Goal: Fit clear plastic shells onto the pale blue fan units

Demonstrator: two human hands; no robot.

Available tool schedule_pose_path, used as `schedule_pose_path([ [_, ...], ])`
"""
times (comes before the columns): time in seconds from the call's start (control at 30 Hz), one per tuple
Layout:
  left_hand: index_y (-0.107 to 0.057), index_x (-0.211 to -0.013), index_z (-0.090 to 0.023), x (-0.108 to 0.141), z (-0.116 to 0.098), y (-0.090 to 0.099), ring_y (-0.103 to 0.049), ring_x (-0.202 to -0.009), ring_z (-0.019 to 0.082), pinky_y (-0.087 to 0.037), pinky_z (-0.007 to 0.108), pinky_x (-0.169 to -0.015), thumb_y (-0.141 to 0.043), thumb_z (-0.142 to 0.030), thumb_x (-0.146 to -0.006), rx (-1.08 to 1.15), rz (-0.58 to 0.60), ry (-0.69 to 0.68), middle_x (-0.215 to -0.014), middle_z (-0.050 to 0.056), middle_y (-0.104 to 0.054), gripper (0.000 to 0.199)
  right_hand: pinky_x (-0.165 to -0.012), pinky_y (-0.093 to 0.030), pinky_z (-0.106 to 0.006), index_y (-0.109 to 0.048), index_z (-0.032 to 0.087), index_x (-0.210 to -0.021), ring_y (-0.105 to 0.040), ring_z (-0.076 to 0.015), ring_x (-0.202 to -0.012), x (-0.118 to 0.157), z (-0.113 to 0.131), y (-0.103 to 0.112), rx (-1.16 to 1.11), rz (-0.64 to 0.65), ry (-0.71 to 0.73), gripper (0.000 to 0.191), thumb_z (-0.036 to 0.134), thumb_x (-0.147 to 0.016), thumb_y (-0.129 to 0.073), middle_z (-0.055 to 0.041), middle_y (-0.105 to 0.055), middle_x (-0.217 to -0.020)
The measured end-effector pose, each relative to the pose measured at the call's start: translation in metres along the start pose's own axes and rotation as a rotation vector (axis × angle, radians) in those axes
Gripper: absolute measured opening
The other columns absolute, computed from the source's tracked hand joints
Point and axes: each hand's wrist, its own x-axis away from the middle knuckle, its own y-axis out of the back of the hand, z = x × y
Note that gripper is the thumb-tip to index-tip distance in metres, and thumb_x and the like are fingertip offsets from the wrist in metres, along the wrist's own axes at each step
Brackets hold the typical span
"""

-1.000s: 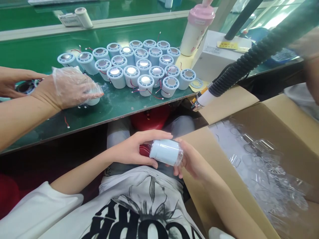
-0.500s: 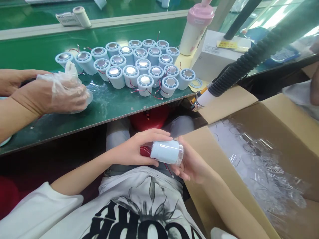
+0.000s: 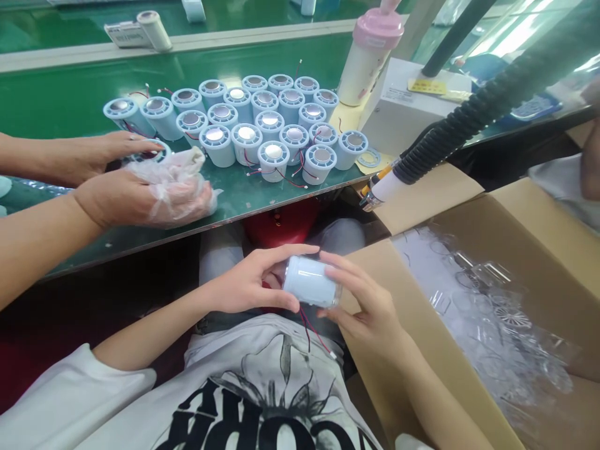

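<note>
Above my lap I hold a light-blue cylinder (image 3: 310, 281) lying on its side, with a clear plastic cover round it. My left hand (image 3: 255, 278) grips its left end between thumb and fingers. The fingers of my right hand (image 3: 368, 297) close round its right end. Thin red and dark wires (image 3: 312, 328) with a small white plug hang below it. On the green bench (image 3: 201, 187) stand several similar blue cylinders (image 3: 273, 159), upright, with round silvery discs on top and red wires.
A co-worker's hands (image 3: 126, 181), one in thin plastic, handle another blue cylinder at the left. An open cardboard box (image 3: 389, 269) at my right holds clear plastic parts (image 3: 513, 315). A black ribbed hose (image 3: 431, 147), grey-white box (image 3: 398, 103) and pink-lidded cup (image 3: 368, 56) stand beyond.
My right hand has shifted up, its fingers now over the cylinder's right end. The wires hang lower. The co-worker's hands moved right and now have a blue cylinder showing.
</note>
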Motion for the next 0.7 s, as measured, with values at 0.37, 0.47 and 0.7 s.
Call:
schedule_pose_path([
  [0.37,-0.039,-0.143,-0.026,0.002,0.002,-0.001,-0.055,-0.123,0.026,-0.048,0.037,-0.1,-0.075,-0.018,-0.074,0.095,0.094,0.055,-0.143,0.011,-0.049,0.079,-0.075,-0.059,-0.032,-0.066,0.034,-0.118,-0.069,-0.0204,-0.09,0.004,0.008,0.006,-0.252,0.008,-0.379,0.041,0.025,-0.078,-0.073,-0.0025,-0.061,-0.128],
  [0.47,-0.039,-0.143,-0.025,0.001,0.012,-0.004,-0.056,-0.122,0.026,-0.048,0.037,-0.099,-0.076,-0.017,-0.072,0.151,0.099,0.078,-0.143,0.012,-0.048,0.08,-0.076,-0.058,-0.035,-0.067,0.03,-0.117,-0.069,-0.02,-0.082,0.005,0.01,0.001,-0.216,0.021,-0.425,0.039,0.029,-0.078,-0.072,-0.0048,-0.06,-0.129],
  [0.7,-0.059,-0.122,-0.032,-0.013,0.025,0.006,-0.068,-0.084,0.02,-0.055,0.021,-0.06,-0.072,-0.034,-0.074,0.188,0.002,0.092,-0.11,0.004,-0.069,0.05,-0.089,-0.052,-0.038,-0.062,0.026,-0.124,-0.067,-0.0218,-0.094,0.001,-0.003,0.026,-0.124,-0.016,-0.572,0.042,0.044,-0.086,-0.058,-0.0033,-0.071,-0.11],
])
